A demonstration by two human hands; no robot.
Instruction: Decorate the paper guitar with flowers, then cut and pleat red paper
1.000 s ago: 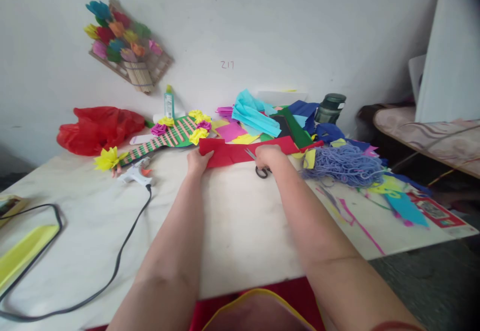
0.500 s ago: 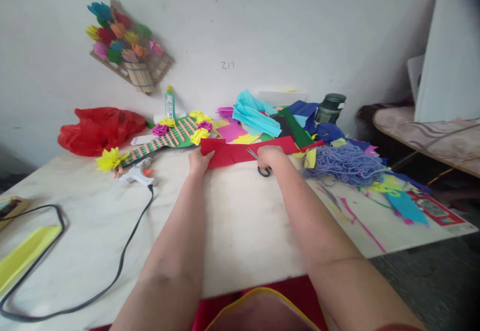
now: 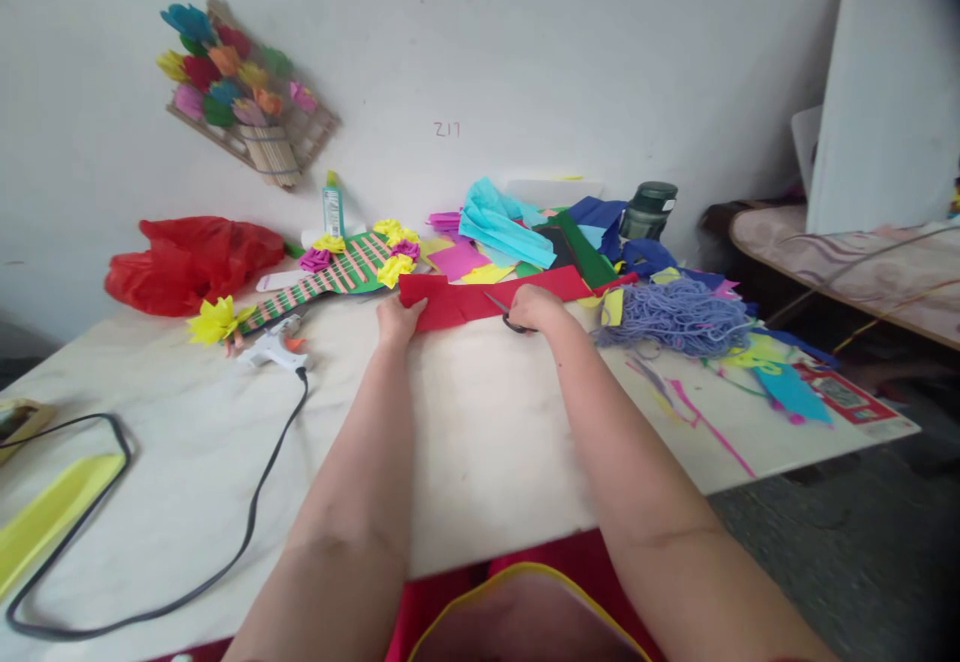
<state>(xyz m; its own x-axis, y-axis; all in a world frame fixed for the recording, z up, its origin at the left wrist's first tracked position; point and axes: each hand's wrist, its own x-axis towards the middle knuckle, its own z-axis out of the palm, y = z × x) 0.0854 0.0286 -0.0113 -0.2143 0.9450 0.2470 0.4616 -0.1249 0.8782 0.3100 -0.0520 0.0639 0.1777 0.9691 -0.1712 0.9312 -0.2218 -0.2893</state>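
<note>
Diffuse light; smooth white grey-veined counter (image 3: 487,442) bright, dark grey floor (image 3: 810,532) dim. Fine detail smeared. Upper right corner darkened.

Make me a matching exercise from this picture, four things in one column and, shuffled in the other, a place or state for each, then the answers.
1. long red paper-like sheet
2. black-handled metal scissors
3. tangled bluish-purple yarn
4. white pistol-shaped glue gun

A. joined to a black cord
B. held inside the right hand
C. heaped to the right of both hands
D. held at its left end by the left hand

Pairs: 1-D, 2-B, 3-C, 4-A
</note>
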